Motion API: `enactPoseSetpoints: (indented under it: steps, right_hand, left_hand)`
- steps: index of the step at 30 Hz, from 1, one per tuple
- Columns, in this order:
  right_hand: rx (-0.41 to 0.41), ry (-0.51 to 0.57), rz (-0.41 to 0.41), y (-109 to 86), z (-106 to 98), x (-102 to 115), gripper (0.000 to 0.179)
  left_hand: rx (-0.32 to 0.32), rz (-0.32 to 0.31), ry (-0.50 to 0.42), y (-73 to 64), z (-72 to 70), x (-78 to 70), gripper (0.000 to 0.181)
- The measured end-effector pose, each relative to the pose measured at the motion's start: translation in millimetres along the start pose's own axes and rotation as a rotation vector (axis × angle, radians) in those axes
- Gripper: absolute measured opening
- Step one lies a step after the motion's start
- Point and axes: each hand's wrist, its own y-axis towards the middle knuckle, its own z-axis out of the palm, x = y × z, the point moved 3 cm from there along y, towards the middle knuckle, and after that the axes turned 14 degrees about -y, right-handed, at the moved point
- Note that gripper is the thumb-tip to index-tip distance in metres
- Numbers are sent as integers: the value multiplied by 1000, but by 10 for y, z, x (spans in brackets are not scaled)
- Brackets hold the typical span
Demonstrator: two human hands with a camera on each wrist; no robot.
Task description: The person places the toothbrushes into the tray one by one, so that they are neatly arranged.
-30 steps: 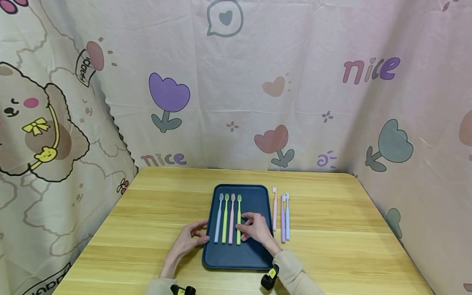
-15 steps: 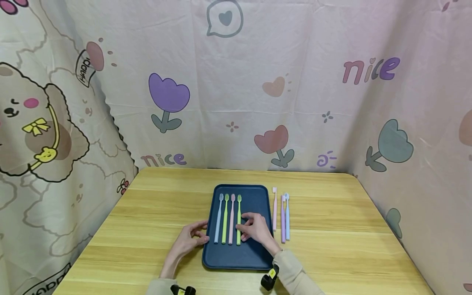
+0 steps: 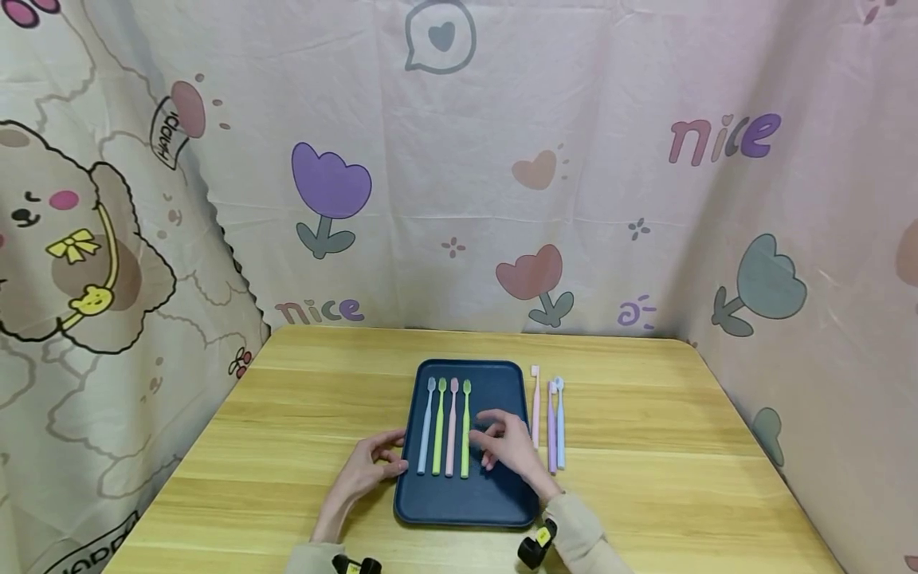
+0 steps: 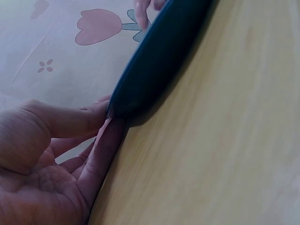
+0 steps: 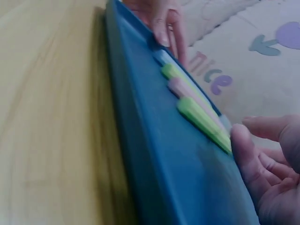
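Two hands here: left hand (image 3: 367,466) pinching the tray (image 3: 466,506) by its rim, right hand (image 3: 511,445) loosely open, empty, just beside the rightmost green toothbrush (image 3: 465,438) on it. I'd hold the tray steady and space brushes evenly. Three more toothbrushes (image 3: 551,434) lie on the counter (image 3: 660,454). Backdrop (image 3: 437,167) says "nice"; brush brands unreadable.

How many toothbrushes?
7. Left to right, on the tray: blue toothbrush, green toothbrush, pink toothbrush, second green toothbrush; on the table: second pink toothbrush, purple toothbrush, second blue toothbrush.
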Motion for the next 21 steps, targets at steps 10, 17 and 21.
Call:
enactPoseSetpoints:
  steps: [10, 17, 21]
  right_hand:
    - [-384, 120, 79, -214, -604, -258, 28]
    - [-536, 55, 164, -305, -905, -648, 30]
    - [-528, 27, 176, -301, -954, -739, 30]
  left_hand:
    - [-40, -109, 15, -2, 15, -21, 62]
    - [-30, -109, 15, 2, 1, -13, 63]
    - [-34, -107, 16, 7, -1, -13, 62]
